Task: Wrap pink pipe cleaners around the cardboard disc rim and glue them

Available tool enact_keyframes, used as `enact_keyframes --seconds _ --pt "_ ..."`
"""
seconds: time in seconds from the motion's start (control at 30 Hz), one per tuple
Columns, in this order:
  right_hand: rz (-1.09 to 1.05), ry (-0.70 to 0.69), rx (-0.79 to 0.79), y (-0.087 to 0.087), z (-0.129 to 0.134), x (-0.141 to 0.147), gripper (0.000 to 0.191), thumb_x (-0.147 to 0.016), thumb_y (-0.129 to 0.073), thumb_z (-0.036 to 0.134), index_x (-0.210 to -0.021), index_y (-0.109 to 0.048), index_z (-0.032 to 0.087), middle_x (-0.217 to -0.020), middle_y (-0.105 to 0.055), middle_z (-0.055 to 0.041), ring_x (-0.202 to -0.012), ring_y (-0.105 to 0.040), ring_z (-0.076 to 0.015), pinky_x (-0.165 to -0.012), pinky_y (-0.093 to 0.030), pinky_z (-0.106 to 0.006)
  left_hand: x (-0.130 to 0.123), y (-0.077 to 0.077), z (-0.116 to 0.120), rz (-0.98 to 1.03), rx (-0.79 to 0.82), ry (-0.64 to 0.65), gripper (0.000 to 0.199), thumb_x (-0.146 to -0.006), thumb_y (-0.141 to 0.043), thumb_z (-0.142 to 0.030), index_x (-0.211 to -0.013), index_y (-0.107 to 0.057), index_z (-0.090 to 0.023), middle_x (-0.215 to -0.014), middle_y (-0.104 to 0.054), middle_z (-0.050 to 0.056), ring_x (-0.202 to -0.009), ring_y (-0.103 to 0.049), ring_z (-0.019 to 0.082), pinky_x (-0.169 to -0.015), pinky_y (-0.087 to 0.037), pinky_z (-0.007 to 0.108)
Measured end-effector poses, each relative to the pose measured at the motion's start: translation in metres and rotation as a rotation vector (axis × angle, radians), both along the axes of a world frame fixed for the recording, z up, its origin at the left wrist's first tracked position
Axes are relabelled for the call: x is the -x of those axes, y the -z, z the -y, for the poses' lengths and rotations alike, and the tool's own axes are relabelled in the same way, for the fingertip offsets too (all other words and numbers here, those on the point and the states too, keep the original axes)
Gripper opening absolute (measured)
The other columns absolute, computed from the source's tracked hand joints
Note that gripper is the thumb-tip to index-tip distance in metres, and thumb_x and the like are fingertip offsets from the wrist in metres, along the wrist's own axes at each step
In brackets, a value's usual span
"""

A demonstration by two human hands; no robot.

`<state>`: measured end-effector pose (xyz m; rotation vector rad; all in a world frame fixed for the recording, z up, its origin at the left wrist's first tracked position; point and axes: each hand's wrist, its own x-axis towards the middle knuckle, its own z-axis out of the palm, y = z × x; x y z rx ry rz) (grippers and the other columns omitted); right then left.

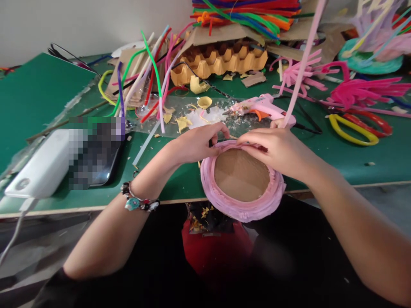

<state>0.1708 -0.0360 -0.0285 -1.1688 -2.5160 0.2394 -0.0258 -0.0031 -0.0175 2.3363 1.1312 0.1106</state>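
A round pink craft piece with a thick rim of wound strips and a brown cardboard centre rests at the table's front edge, partly overhanging it. My left hand is closed at the upper left of the rim, fingers bent and thumb against it. On the upper right, my right hand pinches the rim between thumb and fingers. A long pink strip rises from behind the right hand. Just beyond my hands lies a pink glue gun. The fingertips are partly hidden at the rim.
An egg carton stands behind, near a bundle of coloured pipe cleaners. To the right are scissors and pink fuzzy stems. A white power bank and a phone lie left. Scraps litter a plastic sheet.
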Motion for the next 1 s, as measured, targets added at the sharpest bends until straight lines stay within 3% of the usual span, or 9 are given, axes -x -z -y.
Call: enact_keyframes --seconds 0.2,0.43,1.0 --pt "0.004 -0.009 -0.014 0.0009 0.0027 -0.0037 0.023 -0.085 -0.040 0.018 -0.096 -0.061 0.020 -0.092 -0.067 -0.0031 -0.080 -0.060 -0.0147 -0.070 -0.041 -0.029 0.0016 0.0038 -0.0004 0.023 -0.053 0.065 0.029 -0.078 -0.048 -0.024 -0.107 -0.052 -0.019 -0.080 -0.054 0.002 -0.070 -0.052 0.012 -0.063 -0.038 0.021" --pt "0.069 -0.009 -0.027 -0.0018 0.0011 -0.0032 0.026 -0.087 -0.038 0.020 -0.091 -0.064 0.019 -0.085 -0.066 -0.0035 -0.072 -0.058 -0.0132 -0.062 -0.039 -0.027 0.0032 0.0049 0.0001 0.057 -0.062 0.134 0.028 -0.084 -0.042 -0.026 -0.108 -0.055 -0.022 -0.082 -0.052 0.002 -0.075 -0.051 0.012 -0.072 -0.039 0.023" --pt "0.065 -0.060 -0.063 -0.0007 0.0028 -0.0069 0.025 -0.086 -0.038 0.017 -0.087 -0.063 0.018 -0.079 -0.064 -0.0028 -0.068 -0.057 -0.0120 -0.061 -0.037 -0.025 0.0041 0.0067 -0.0015 0.054 -0.042 0.156 0.032 -0.080 -0.043 -0.018 -0.109 -0.055 -0.023 -0.086 -0.051 0.002 -0.075 -0.050 0.011 -0.073 -0.040 0.023"
